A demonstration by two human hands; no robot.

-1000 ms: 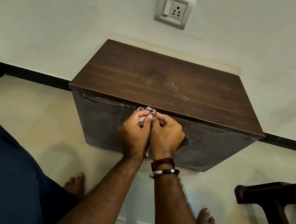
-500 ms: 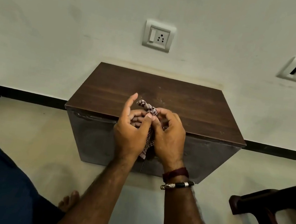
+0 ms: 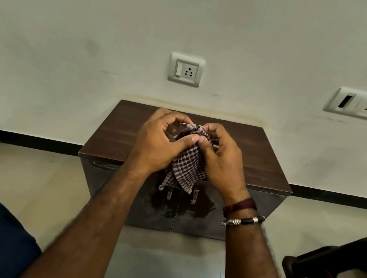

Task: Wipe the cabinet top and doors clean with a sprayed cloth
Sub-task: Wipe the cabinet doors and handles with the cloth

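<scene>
We've lifted the cloth point(image 3: 186, 162) off the doors point(image 3: 152, 204) and now it's up over the cabinet top point(image 3: 257, 153), left hand point(image 3: 158, 145) and right hand point(image 3: 221, 160) pinching its gathered edge between fingertips, the rest dangling below. Looks like we're refolding before the next wipe.

No readable text, label, brand, number or sign appears anywhere in this view.
</scene>
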